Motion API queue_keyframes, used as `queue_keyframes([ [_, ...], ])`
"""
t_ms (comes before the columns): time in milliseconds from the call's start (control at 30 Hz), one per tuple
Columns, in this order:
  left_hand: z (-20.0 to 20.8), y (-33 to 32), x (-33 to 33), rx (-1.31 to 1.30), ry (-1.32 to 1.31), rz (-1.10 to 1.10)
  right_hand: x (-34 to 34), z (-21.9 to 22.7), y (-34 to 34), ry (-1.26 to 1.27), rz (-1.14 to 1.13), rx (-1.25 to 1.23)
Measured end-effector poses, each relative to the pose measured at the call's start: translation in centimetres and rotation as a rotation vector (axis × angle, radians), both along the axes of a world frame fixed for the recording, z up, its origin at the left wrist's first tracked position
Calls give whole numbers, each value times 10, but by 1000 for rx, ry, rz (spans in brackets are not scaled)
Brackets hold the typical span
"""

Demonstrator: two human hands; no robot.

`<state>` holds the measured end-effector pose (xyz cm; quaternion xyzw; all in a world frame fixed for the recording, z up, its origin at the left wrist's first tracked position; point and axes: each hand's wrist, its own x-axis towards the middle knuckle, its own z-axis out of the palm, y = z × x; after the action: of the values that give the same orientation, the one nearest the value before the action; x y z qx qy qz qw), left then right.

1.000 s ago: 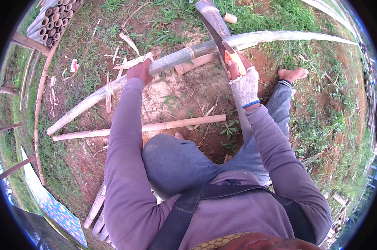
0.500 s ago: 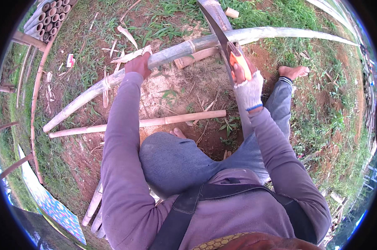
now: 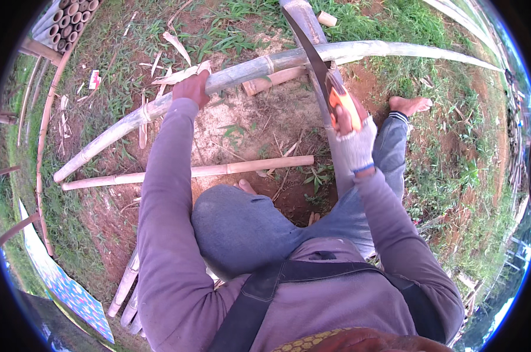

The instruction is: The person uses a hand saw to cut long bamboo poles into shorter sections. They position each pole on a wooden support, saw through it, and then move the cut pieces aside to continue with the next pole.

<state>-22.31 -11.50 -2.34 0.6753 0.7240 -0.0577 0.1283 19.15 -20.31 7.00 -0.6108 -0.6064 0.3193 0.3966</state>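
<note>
A long bamboo pole (image 3: 242, 73) lies across the view, from the lower left to the far right. My left hand (image 3: 190, 88), bare, is wrapped over the pole left of the middle. In a fingerless-looking white knit glove, my right hand (image 3: 357, 138) grips the orange handle of a handsaw (image 3: 310, 53). The dark blade slants up and to the left across the pole, at the spot where it rests on a thick wooden or bamboo support (image 3: 307, 20). How deep the teeth sit cannot be seen.
A thinner bamboo piece (image 3: 248, 167) lies near my knee, and a short bamboo length (image 3: 275, 80) sits under the pole. Cut bamboo tubes (image 3: 71, 20) are stacked at the far left. Peeled strips (image 3: 176, 47) and sawdust litter the ground. My bare foot (image 3: 410, 105) is right of the support.
My right hand has drawn the saw back toward me, down along the blade's line. My left hand keeps its hold on the pole. The whole view has shifted slightly.
</note>
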Motion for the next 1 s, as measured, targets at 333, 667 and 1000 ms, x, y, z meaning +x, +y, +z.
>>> queue_keyframes([
  [333,13,1,-7,44,-15,-19,41,18,-99,99,5,-73],
  [667,8,8,11,-19,-7,-21,-27,11,65,-112,52,307],
  [1000,4,2,-7,21,-1,-7,38,7,-82,170,27,-67],
])
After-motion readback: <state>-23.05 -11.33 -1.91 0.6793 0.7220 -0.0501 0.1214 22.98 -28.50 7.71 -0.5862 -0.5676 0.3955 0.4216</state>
